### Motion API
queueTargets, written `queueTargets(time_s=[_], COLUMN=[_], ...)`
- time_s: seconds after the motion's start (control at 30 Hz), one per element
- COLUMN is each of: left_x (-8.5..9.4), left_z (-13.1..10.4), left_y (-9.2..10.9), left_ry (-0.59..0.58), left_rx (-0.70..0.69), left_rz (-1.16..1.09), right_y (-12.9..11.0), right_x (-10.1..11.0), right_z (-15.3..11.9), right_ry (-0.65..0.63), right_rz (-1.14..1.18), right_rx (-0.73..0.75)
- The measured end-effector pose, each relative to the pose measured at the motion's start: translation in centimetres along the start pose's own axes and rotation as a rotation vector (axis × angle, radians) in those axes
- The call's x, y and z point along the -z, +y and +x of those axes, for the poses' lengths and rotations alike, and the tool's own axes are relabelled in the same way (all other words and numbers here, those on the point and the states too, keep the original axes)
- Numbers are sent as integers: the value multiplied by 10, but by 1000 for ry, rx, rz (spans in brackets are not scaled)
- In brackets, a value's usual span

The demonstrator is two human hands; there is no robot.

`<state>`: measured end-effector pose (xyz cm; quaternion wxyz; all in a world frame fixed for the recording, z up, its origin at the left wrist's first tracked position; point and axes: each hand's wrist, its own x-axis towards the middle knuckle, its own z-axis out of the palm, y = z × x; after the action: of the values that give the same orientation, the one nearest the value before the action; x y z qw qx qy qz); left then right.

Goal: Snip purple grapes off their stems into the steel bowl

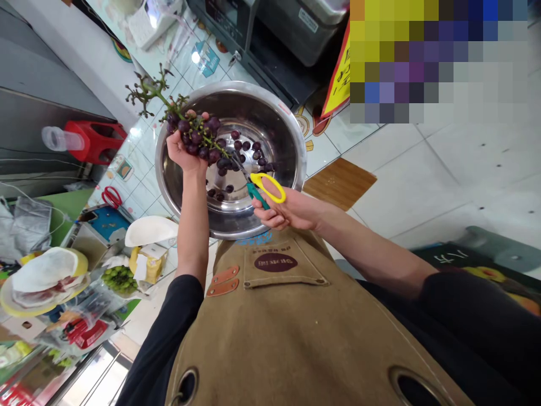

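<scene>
while my left hand (185, 153) clamps the grape bunch (196, 137) over the metal bowl (301, 149), left side, my right hand (291, 210) grips scissors (255, 179) by its right end; i seem mid-snipping; the next cut needs careful aim.

I see smooth, polished metal on the basin (230, 219), metal blades and plastic handles on the scissors (256, 179), and smooth, faintly shiny skins on the grapes (196, 137). The apron (287, 332) is coarse, matt cloth. The table (141, 194) looks glossy; from here I can't tell tile from printed plastic.
</scene>
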<state>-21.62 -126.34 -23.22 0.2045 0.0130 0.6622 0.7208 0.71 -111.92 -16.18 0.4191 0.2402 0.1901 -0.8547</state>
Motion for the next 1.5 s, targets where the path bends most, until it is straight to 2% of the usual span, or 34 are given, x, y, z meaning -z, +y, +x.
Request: queueTargets(time_s=[0.13,0.23,0.37,0.5,0.67,0.8,0.9,1.0,1.1,1.23,1.37,1.5], left_x=[12,18,18,18,24,28,32,35,33,16,3,10], left_z=[9,1,-27,-58,-94,-118,-130,-138,-144,-151,-166,-194], left_y=[4,10,11,10,13,4,-4,-11,-15,-14,-4,20], left_ry=[14,89,153,178,189,195,203,247,363,439,384,165], left_rx=[-60,1,83,161,327,383,413,412,348,287,219,144], left_rz=[-101,-205,-298,-358,-471,-575,-614,-625,-607,-540,-502,-442], right_y=[5,7,4,-1,-3,3,11,15,13,6,1,2], right_x=[7,20,30,28,19,19,22,19,6,-17,-26,-16], right_z=[-11,-8,1,2,3,9,13,16,22,36,45,45], right_ry=[38,84,98,133,212,394,513,549,478,370,386,385], right_rz=[-20,-28,-128,-342,-703,-989,-979,-811,-672,-737,-809,-755], right_rx=[64,162,284,368,315,300,310,348,426,556,561,550])
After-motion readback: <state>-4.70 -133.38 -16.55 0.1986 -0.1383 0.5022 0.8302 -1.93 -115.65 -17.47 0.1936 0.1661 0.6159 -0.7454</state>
